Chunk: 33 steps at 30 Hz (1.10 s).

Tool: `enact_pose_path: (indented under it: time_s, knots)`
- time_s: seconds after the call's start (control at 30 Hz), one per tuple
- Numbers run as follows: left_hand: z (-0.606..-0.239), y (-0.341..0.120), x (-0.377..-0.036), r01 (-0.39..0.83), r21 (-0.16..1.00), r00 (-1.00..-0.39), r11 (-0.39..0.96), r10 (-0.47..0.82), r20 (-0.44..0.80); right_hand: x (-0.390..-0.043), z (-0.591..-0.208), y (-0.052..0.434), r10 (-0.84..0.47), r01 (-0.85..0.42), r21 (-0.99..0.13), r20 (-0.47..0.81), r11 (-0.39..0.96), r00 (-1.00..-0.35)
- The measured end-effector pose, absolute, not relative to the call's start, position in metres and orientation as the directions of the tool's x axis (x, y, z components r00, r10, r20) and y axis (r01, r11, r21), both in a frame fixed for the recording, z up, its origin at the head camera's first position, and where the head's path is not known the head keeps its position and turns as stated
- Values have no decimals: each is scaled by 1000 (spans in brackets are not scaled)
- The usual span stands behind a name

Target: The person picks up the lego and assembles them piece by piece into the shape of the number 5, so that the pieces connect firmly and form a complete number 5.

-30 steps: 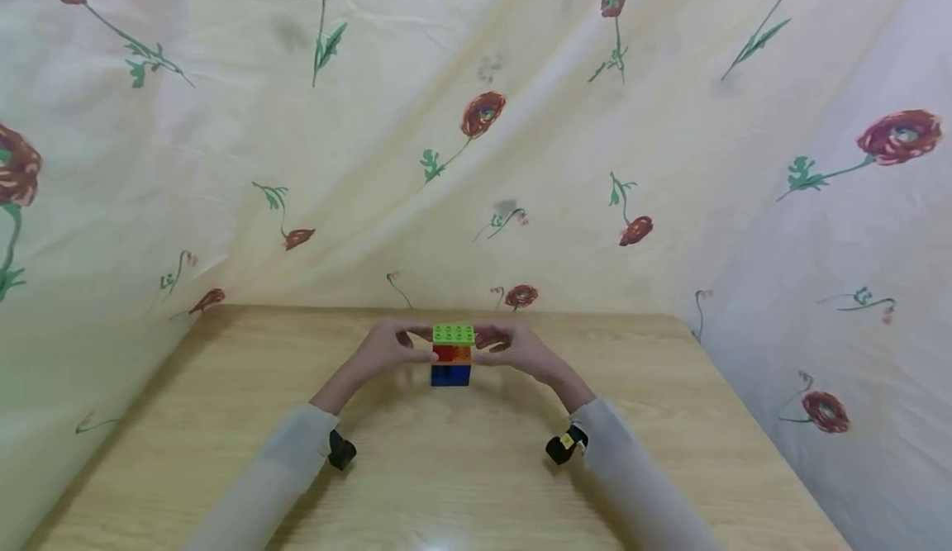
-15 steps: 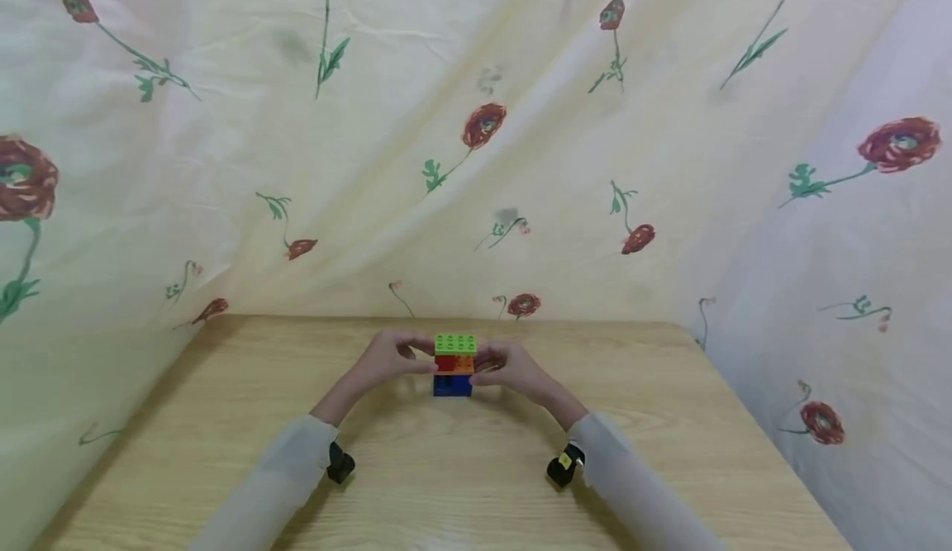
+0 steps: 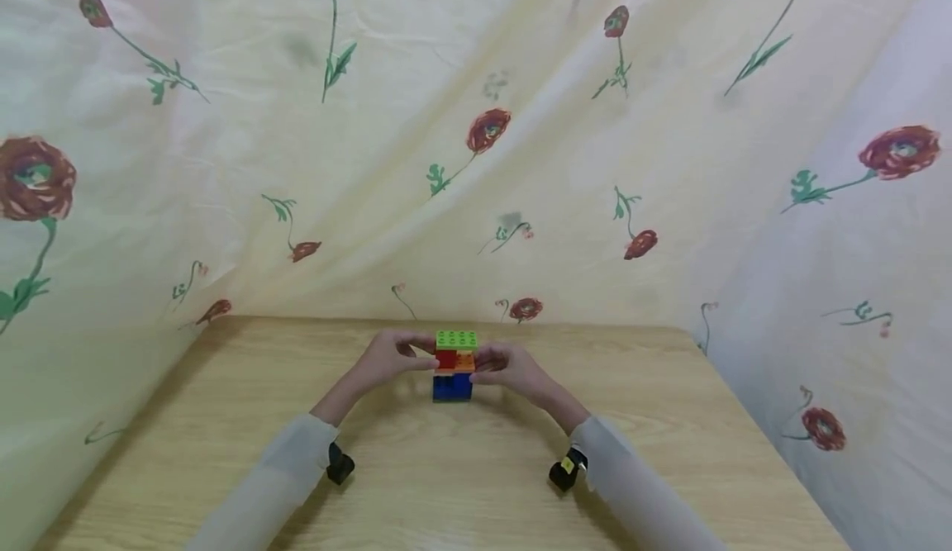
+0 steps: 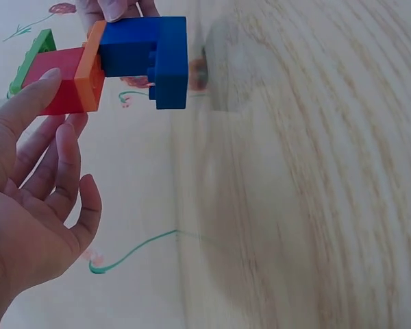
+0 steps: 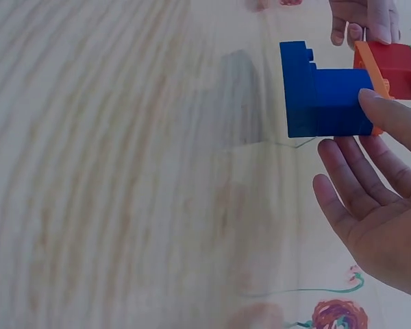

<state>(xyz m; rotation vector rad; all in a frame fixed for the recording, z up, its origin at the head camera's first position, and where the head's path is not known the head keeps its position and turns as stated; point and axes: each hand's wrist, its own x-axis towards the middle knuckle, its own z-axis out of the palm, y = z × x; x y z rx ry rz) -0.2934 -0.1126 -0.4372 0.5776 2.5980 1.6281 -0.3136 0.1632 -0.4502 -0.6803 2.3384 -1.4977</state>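
Note:
A stack of toy building bricks stands between my hands at the centre of the head view. A green studded plate tops it, above a red brick and an orange plate. Under them come a blue brick and another blue piece at the bottom, which juts past it on one side. My left hand pinches the red brick, thumb on its face. My right hand pinches the upper blue brick near the orange plate. I cannot tell whether the stack touches the table.
A wood-grain table lies beneath both arms. Behind and beside it hangs a pale curtain printed with red flowers. A black wrist camera sits on the left wrist and another black camera on the right.
The right thumb has slid down from orange-plate level to the blue brick. More of the stack's blue front shows now. The whole head view has shifted slightly, and the left hand keeps its grip.

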Motion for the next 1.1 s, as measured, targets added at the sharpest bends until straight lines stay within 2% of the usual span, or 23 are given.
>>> enact_pose_path:
  time_s: [0.33, 0.67, 1.1]
  knots:
    - [-431, -116, -295, 255, 921, -937, 294, 309, 161, -307, -441, 162, -478, -148, -928, -36, 342, -878]
    - [-420, -114, -302, 172, 942, -947, 287, 313, 77, -308, -434, 164, -474, -70, -951, -85, 301, -876]
    - [-432, -113, -300, 79, 950, -949, 303, 315, -22, -304, -448, 169, -485, -65, -954, -89, 291, -870]
